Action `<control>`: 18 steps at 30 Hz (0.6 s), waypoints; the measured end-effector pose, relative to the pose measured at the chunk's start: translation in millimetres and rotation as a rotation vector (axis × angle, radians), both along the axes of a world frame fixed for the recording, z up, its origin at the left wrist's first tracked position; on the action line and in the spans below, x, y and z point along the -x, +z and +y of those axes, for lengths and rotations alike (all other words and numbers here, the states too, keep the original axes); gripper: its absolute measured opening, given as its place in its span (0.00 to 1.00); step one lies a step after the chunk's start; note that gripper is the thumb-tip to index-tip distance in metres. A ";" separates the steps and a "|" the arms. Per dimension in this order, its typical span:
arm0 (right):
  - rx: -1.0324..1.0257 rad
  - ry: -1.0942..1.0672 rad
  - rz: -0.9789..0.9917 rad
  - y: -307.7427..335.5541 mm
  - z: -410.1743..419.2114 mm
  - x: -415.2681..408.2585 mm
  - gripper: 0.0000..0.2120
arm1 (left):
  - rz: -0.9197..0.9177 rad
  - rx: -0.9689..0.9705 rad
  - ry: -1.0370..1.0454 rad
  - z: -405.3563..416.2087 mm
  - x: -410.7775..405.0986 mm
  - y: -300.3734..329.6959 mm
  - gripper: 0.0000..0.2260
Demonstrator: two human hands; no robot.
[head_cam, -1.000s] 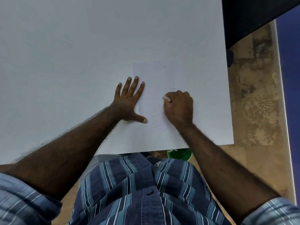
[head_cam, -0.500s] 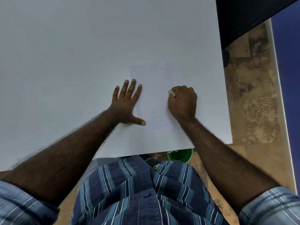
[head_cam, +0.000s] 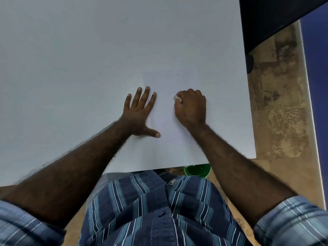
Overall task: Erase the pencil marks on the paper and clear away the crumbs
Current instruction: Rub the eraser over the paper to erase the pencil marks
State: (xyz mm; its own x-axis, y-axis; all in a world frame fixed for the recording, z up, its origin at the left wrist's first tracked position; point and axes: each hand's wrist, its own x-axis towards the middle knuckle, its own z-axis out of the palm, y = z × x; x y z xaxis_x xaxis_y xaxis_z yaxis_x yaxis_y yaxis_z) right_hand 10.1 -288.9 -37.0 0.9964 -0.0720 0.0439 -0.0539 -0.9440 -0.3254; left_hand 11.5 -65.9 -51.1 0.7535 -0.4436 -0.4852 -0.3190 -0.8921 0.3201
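Paper (head_cam: 170, 82): a pale sheet, barely distinct from the white table under it, lying at about 4 o'clock of the tabletop, near the person's edge. A tiny dark speck shows on it toward 12 o'clock of the sheet; whether any faint pencil marks or crumbs lie elsewhere on it cannot be told.
Table (head_cam: 88, 59): the largest thing in view, a plain white top filling the frame from 9 o'clock round to 2 o'clock.
Floor (head_cam: 280, 103): mottled tan, running down the 3 o'clock side of the table.
Dark block (head_cam: 275, 18): a black shape past the table's corner at 1 o'clock.
Shirt (head_cam: 159, 210): blue striped, at 6 o'clock, sleeves rolled up at both lower corners.
Green tub (head_cam: 197, 170): partly hidden under the table edge at 5 o'clock.
Left hand (head_cam: 140, 112): flat, fingers straight and spread, thumb out toward 3 o'clock, pressing the paper's 9 o'clock edge.
Right hand (head_cam: 191, 107): fingers curled, clamped round the eraser, resting on the paper, well apart from the left hand.
Eraser (head_cam: 177, 98): small and white, only its tip showing at 10 o'clock of the right hand, touching the paper.
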 end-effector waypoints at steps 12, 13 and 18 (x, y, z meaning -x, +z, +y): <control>0.026 0.008 -0.026 -2.6 2.9 -15.1 0.09 | -0.001 0.002 0.006 -0.1 0.6 0.9 0.68; 0.011 -0.034 -0.023 -1.5 0.0 -18.9 0.08 | 0.000 0.002 0.004 -0.3 0.3 1.1 0.68; -0.040 0.238 0.034 -2.2 23.5 4.0 0.09 | -0.026 0.021 0.012 -0.1 2.1 0.2 0.68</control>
State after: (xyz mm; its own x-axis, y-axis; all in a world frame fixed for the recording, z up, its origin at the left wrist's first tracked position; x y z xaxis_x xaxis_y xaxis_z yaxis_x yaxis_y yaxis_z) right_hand 6.1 -265.5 -39.2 0.9864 0.1638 0.0121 0.1569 -0.9178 -0.3647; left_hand 9.4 -66.1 -50.9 0.7712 -0.4440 -0.4561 -0.3166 -0.8892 0.3303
